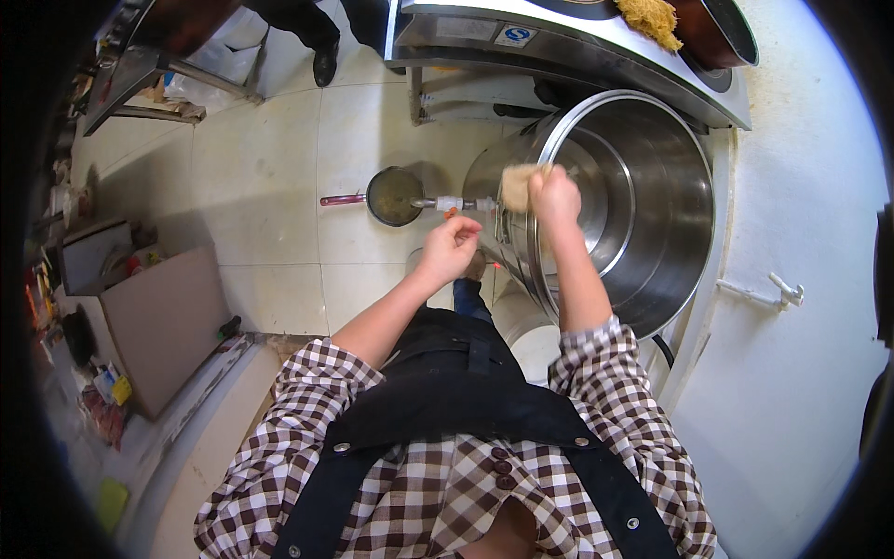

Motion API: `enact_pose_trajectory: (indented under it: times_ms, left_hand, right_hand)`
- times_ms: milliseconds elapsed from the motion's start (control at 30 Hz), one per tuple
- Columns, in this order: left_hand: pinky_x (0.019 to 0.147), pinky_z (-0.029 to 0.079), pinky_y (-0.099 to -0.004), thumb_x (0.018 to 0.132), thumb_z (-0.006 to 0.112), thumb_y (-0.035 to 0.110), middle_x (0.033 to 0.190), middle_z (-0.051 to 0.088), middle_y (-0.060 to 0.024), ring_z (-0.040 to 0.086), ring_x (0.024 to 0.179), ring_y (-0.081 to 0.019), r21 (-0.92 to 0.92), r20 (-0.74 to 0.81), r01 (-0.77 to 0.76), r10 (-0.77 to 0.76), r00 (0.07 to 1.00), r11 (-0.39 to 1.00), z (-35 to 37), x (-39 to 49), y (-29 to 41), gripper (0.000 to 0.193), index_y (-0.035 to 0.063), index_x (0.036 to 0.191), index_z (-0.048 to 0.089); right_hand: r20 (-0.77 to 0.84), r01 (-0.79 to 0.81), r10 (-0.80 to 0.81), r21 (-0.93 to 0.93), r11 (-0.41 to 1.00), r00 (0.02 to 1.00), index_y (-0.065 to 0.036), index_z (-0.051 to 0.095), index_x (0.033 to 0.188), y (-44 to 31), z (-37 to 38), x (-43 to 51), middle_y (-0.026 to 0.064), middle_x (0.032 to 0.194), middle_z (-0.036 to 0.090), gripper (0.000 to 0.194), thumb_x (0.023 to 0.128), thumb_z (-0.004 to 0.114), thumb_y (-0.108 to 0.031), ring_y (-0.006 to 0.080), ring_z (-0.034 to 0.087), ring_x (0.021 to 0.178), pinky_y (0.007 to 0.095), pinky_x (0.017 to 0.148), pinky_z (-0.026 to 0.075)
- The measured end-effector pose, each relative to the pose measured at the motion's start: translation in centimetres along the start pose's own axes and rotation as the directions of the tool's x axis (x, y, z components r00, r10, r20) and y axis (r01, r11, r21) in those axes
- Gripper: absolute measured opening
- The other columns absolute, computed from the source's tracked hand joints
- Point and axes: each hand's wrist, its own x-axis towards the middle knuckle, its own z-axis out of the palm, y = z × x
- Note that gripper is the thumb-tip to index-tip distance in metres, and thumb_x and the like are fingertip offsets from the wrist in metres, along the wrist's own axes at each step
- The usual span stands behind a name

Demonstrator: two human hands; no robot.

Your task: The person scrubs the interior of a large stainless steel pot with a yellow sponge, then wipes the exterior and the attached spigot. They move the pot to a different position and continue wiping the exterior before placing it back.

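A large stainless steel barrel [653, 279] with an open top stands at the right, and a tap with an orange handle [452, 212] sticks out from its side. My right hand [557, 199] grips a beige cloth or sponge [518, 187] at the barrel's rim. Nothing shows in my left hand [450, 248], whose fingers are bent and apart near the tap. A small pan with a dark red handle [395, 196] is on the tiled floor with the tap's spout at its edge, and holds some cloudy liquid.
A steel stove or counter [573, 70] bears a brown pot [716, 35] and a yellow fibrous scrubber [649, 22]. A white bucket [534, 349] stands by the barrel's base. At left is a cardboard box [167, 321]. Another person's legs [325, 35] show at the top.
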Motion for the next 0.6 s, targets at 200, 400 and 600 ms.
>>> enact_pose_trajectory:
  times_ms: [200,400,600]
  left_hand:
    - [0.076,0.053,-0.0274,0.085,0.059,0.002,0.091,0.067,-0.0084,0.065,0.083,-0.0138,-0.004,-0.007,-0.034,0.034,0.999,0.999,0.5,0.8,0.0,0.016,0.0000,0.100,0.062]
    - [0.076,0.053,-0.0273,0.083,0.059,0.000,0.093,0.066,-0.0086,0.065,0.083,-0.0137,-0.003,-0.045,-0.015,0.015,0.999,1.000,0.4,1.5,0.1,0.016,0.0005,0.099,0.062]
    - [0.076,0.053,-0.0283,0.082,0.058,0.000,0.092,0.066,-0.0085,0.065,0.083,-0.0149,0.019,-0.072,-0.050,0.051,0.996,0.999,1.5,2.1,0.3,0.021,0.0011,0.103,0.061]
  right_hand:
    - [0.257,0.041,-0.014,-0.101,0.994,0.966,-0.003,0.056,0.096,2.8,-1.8,-8.2,0.0225,0.079,0.065,0.032,0.082,0.057,-0.032,0.0406,0.064,0.073,0.0507,0.067,0.052]
    - [0.313,0.164,-0.111,-0.149,0.975,0.943,-0.002,0.052,0.091,5.0,-2.5,-12.8,0.0238,0.076,0.064,0.030,0.084,0.056,-0.031,0.0416,0.064,0.070,0.0515,0.062,0.050]
    - [-0.033,-0.028,0.029,0.039,0.999,0.999,0.004,0.060,0.084,2.0,1.7,4.9,0.0292,0.079,0.064,0.036,0.085,0.048,-0.030,0.0464,0.063,0.077,0.0523,0.072,0.051]
